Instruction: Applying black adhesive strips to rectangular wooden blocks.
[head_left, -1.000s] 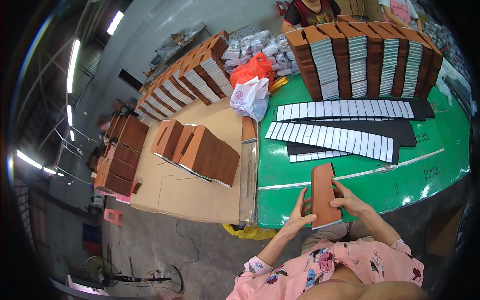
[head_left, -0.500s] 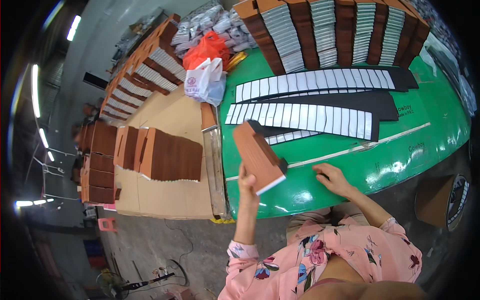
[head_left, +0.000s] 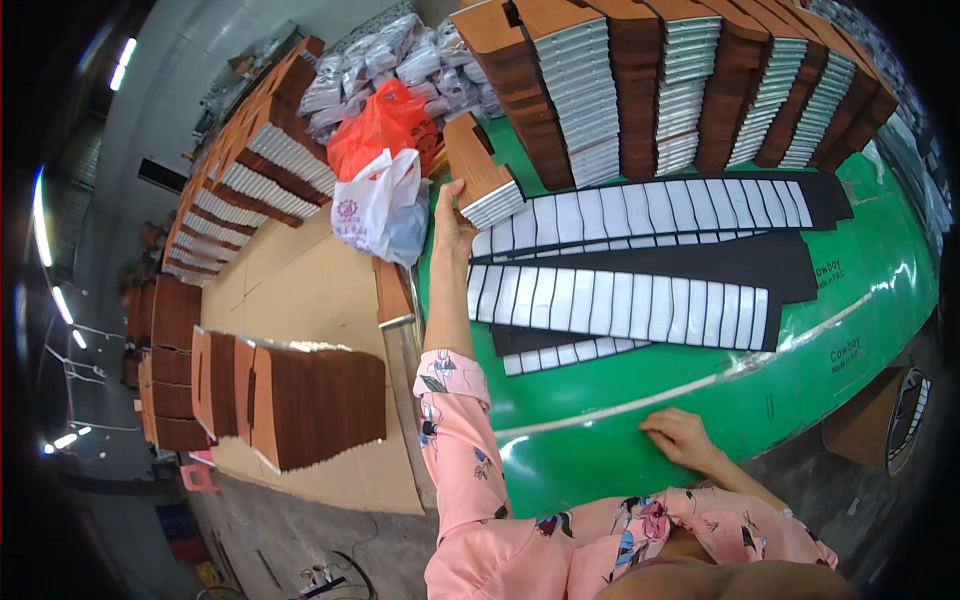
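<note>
My left hand [head_left: 452,222] reaches far forward and grips the near left side of a brown wood-look panel [head_left: 472,155] with a slot cut in it. The panel lies at the top of a short stack whose white edges [head_left: 495,203] face me; where panel and stack part is hard to see. Close to my body, my right hand [head_left: 682,438] rests over the green table [head_left: 600,440] with its fingers curled in and nothing visible in them. Long black strips with white segments [head_left: 620,302] lie fanned across the table between the hands.
Tall stacks of brown panels [head_left: 620,95] line the back of the table. A red bag [head_left: 385,125] and a white bag [head_left: 375,205] sit beside the stack. More brown panels [head_left: 315,405] stand on cardboard [head_left: 300,290] at left; a brown cylinder [head_left: 870,425] stands at right.
My left hand has carried the brown panel forward, from near me to the short stack by the bags. My right hand stays near my body, its fingers more curled. The view has shifted.
</note>
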